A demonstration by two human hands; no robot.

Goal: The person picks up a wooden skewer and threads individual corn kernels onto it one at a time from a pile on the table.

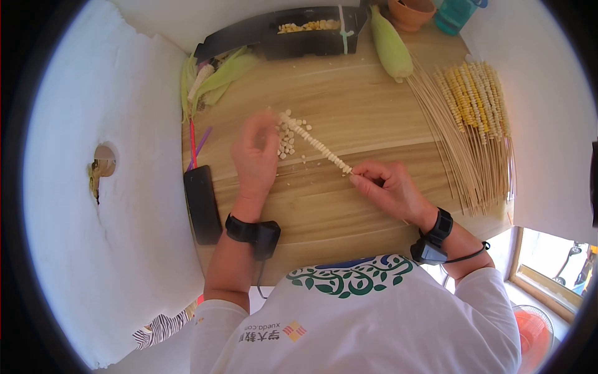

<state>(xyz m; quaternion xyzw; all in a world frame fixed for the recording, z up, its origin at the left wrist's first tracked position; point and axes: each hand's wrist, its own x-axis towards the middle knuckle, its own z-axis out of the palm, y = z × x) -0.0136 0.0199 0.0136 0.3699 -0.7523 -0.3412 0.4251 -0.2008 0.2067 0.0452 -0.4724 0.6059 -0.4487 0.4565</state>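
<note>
A thin skewer threaded with pale corn kernels slants over the wooden table. My right hand pinches its lower end between thumb and fingers. At the upper end of the row of kernels is my left hand, its fingertips smeared by motion; what they hold, if anything, I cannot tell. Loose corn kernels lie in a small pile on the table, right beside the left hand and partly under the skewer.
Finished corn skewers and bare sticks lie at the right. An ear of corn and a black container with kernels are at the back. Husks and a black phone-like slab line the left edge.
</note>
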